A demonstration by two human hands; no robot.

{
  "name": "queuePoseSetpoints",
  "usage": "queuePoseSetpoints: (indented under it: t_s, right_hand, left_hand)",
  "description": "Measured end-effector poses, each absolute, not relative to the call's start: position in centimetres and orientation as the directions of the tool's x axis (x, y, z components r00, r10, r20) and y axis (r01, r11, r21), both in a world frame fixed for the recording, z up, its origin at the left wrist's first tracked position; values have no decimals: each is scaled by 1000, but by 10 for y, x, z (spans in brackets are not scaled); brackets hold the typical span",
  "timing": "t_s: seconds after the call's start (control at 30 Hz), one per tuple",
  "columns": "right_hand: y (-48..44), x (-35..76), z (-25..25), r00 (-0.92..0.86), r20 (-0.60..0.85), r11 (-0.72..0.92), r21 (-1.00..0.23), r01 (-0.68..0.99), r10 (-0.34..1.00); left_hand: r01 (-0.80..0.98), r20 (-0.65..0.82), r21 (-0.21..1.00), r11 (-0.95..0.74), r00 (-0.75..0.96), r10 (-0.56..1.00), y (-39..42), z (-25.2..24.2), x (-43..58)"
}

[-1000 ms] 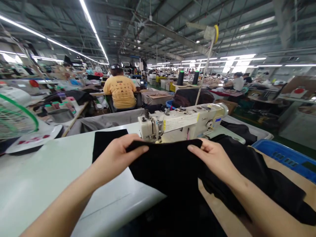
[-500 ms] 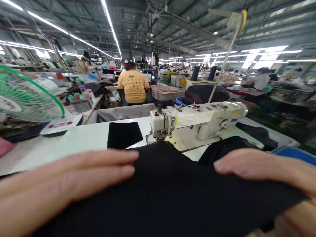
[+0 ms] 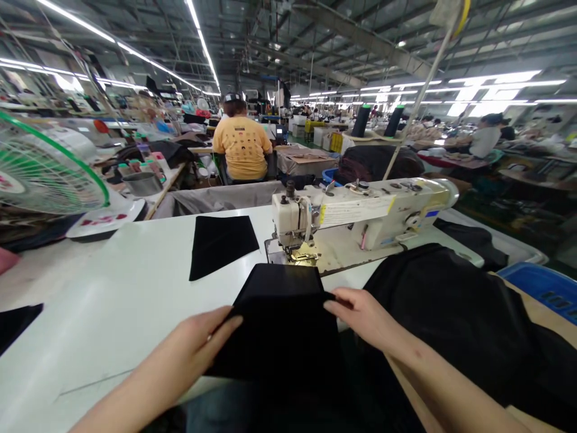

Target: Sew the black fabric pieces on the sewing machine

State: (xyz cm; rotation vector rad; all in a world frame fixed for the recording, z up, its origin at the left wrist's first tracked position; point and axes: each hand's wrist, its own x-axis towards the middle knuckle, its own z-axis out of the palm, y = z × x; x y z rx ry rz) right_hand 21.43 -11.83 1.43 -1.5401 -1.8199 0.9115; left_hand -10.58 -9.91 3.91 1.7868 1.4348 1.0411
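Between my hands a piece of black fabric (image 3: pixel 279 325) hangs over the table's near edge, its far end lying flat just short of the sewing machine's needle area. My left hand (image 3: pixel 202 337) pinches its left edge between thumb and fingers. At the right edge, my right hand (image 3: pixel 354 310) grips the fabric the same way. Directly beyond stands a white sewing machine (image 3: pixel 351 219), its lit needle area above a metal plate. A separate black fabric piece (image 3: pixel 223 243) lies flat on the white tabletop (image 3: pixel 148 282), left of the machine.
More black fabric (image 3: pixel 451 319) is heaped on the right, beside a blue bin (image 3: pixel 545 288). A green-rimmed fan (image 3: pixel 45 168) stands at the left. A person in a yellow shirt (image 3: pixel 242 144) sits ahead, facing away. Dark thread cones (image 3: pixel 360 122) stand behind the machine.
Both hands have moved away from the camera and down, toward the machine. The black fabric, raised close to the camera before, now lies lower with its far end on the table.
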Motion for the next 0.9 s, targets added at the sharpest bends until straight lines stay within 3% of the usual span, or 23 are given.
queuePoseSetpoints:
  t_s: [0.07, 0.17, 0.23, 0.4, 0.6, 0.73, 0.8, 0.9]
  right_hand:
    - [-90, 206, -6, -63, 114, 127, -741, 659, 992]
    - [-58, 198, -26, 44, 163, 87, -713, 696, 986]
    - [-44, 195, -33, 102, 162, 44, -711, 702, 982]
    - [-33, 192, -40, 141, 142, 14, -750, 661, 980]
    - [-63, 196, -30, 93, 218, 147, -862, 486, 971]
    - [-90, 207, -14, 145, 194, 154, -956, 250, 970]
    - [-96, 212, -9, 188, 155, 125, -979, 164, 970]
    - [-97, 217, -9, 232, 144, 108, -981, 163, 962]
  left_hand:
    - [666, 139, 706, -240, 201, 970, -63, 33, -97]
    - [848, 113, 456, -270, 246, 963, -18, 15, -79]
    - [858, 121, 435, -273, 245, 962, 4, 2, -70]
    - [817, 66, 523, -245, 248, 967, 31, -14, -60]
    - [700, 81, 681, -213, 218, 973, -5, -3, -67]
    - [279, 34, 954, -111, 269, 963, -43, 13, -78]
    - [55, 27, 998, -44, 273, 962, -57, 20, -80]
    - [18, 115, 993, -119, 143, 983, -69, 27, -78]
